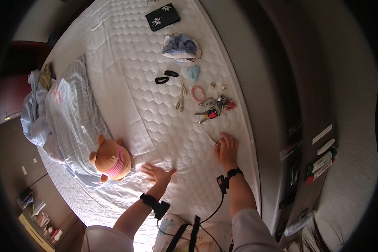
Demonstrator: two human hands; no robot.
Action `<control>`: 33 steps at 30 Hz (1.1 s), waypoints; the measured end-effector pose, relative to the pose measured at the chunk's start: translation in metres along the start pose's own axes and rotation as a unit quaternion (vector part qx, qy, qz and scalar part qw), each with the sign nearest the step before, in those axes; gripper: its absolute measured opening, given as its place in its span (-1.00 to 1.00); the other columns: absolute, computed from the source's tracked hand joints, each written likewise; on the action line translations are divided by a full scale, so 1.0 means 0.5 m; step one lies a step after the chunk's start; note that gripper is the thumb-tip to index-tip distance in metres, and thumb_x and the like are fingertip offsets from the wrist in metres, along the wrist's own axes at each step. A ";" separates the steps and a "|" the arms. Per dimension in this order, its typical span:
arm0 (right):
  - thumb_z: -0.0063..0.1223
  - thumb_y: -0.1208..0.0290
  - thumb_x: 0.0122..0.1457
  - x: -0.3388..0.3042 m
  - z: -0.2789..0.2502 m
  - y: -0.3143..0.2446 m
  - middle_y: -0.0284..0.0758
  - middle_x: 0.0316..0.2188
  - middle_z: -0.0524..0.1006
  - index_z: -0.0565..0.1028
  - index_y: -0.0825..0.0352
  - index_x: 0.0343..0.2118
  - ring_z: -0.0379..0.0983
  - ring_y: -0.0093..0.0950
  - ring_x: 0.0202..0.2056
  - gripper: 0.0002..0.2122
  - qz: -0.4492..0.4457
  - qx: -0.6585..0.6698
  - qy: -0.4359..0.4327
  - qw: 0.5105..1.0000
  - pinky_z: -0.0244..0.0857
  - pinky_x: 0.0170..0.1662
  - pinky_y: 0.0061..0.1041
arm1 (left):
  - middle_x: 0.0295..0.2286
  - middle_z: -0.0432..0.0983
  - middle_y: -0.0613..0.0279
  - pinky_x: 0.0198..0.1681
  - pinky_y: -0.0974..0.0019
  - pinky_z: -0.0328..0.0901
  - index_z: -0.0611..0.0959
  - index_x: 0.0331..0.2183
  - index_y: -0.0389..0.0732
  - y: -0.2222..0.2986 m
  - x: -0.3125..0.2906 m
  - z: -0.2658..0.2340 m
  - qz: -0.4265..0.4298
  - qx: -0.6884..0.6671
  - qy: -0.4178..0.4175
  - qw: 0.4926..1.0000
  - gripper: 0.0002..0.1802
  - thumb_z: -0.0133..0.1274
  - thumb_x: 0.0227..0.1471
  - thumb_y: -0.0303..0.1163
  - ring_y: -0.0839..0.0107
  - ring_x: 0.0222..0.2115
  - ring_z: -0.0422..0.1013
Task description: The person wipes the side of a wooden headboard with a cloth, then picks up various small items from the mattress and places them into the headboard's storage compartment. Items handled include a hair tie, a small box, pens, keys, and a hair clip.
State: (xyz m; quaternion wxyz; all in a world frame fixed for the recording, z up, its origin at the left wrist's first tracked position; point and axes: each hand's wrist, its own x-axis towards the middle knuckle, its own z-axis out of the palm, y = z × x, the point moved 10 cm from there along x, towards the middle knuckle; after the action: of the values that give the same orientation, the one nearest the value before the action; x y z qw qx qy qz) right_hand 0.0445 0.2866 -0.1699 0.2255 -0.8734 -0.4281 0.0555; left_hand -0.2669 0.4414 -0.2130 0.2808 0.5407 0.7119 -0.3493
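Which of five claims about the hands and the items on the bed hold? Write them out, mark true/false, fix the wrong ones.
1. The left hand holds the plush toy. False: it is spread open over the bed, with a gap between it and the toy.
2. The keys lie beyond the right hand. True.
3. The pink hair tie lies left of the black clips. False: it lies right of them.
4. Both wrists have black bands on. True.
5. The black case is nearer the right hand than the keys are. False: the keys are nearer; the case is at the far end.
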 end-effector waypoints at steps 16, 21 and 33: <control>0.11 0.48 0.07 0.020 -0.044 -0.004 -0.26 -0.12 0.46 0.40 0.32 -0.28 0.38 -0.28 -0.11 -0.82 0.031 0.082 0.076 0.993 0.19 -0.01 -0.24 | 0.26 -0.05 0.03 0.24 -0.20 -0.34 0.13 0.24 -0.16 0.506 -0.002 -0.238 0.363 -0.055 0.530 0.764 -0.29 -0.21 0.11 -0.11 0.12 0.30 -0.18; 0.24 0.65 0.01 0.047 -0.164 -0.043 -0.27 -0.43 0.53 0.47 0.38 -0.24 0.47 -0.51 -0.48 -0.76 0.085 0.250 0.188 0.946 0.37 -0.38 -0.59 | 0.25 0.01 0.09 0.24 -0.19 -0.31 0.18 0.23 -0.08 0.502 -0.014 -0.245 0.381 -0.107 0.553 0.733 -0.31 -0.19 0.09 -0.09 0.16 0.29 -0.12; 0.18 0.51 0.10 0.147 -0.513 -0.064 -0.30 -0.57 0.50 0.44 0.40 -0.36 0.45 -0.54 -0.55 -0.86 0.145 -0.024 0.219 0.965 0.33 -0.44 -0.56 | 0.25 0.03 0.22 0.30 -0.09 -0.35 0.26 0.20 -0.05 0.468 -0.011 -0.237 0.457 -0.113 0.477 0.742 -0.37 -0.17 0.07 -0.20 0.31 0.29 -0.13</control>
State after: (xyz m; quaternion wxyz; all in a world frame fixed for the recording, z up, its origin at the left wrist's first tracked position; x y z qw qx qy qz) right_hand 0.1418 0.2719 0.0800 0.2821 -0.9222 -0.2382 -0.1154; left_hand -0.0422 0.5732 -0.1829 0.0893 0.8612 0.4552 0.2079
